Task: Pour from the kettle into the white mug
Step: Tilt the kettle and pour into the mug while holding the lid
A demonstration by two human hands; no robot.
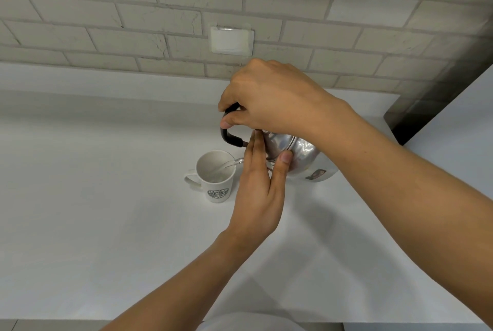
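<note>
white counter w/ brick wall behind

counter (93, 197) is plain white & fills most of the view, w/ soft shadows across its near part. wall (160, 10) at the back is pale grey-beige brick w/ lighter mortar lines, meeting the counter along a straight edge. a white blank cover plate (231, 40) sits in the brick near the centre, just above the counter line. dark vertical panel (437, 85) stands at the right end of the wall, w/ a white surface (464, 127) beside it at the frame's right edge.
</note>
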